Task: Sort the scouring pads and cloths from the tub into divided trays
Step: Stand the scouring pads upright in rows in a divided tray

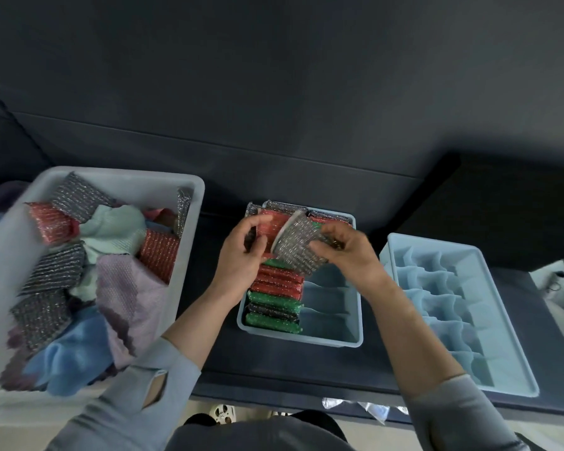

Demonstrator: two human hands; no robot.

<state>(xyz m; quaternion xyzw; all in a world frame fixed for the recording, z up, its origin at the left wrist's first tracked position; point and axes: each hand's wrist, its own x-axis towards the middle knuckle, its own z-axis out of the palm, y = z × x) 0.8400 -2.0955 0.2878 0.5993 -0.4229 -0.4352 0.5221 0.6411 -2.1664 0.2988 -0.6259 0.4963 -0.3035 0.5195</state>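
Right now both hands work over the middle divided tray [352, 333]. Right hand [349, 252] pinches a silver scouring pad [298, 247] by its right edge, fingers curled around it; pad is tilted, raised above the tray's back half. Left hand [245, 255] has fingers curled at the pad's left side, touching the red pad [269, 227] standing behind it; can't tell if it actually grips anything.

Middle tray's left column is packed with upright pads on edge: red pads [279, 281], green pads [272, 322], a dark one between the greens. Silver pads [282, 205] stick up at the back rim. Right column's front compartments show bare blue dividers.

White tub [183, 255] on the left holds a loose pile: silver pads, red pads, a mint cloth [114, 229], lilac cloth [127, 288], blue cloth [75, 356].

Second divided tray [508, 320], light blue, sits well apart to the right on the dark tabletop [372, 362], wavy dividers visible. Grey sleeves [144, 395] cover both forearms partway.
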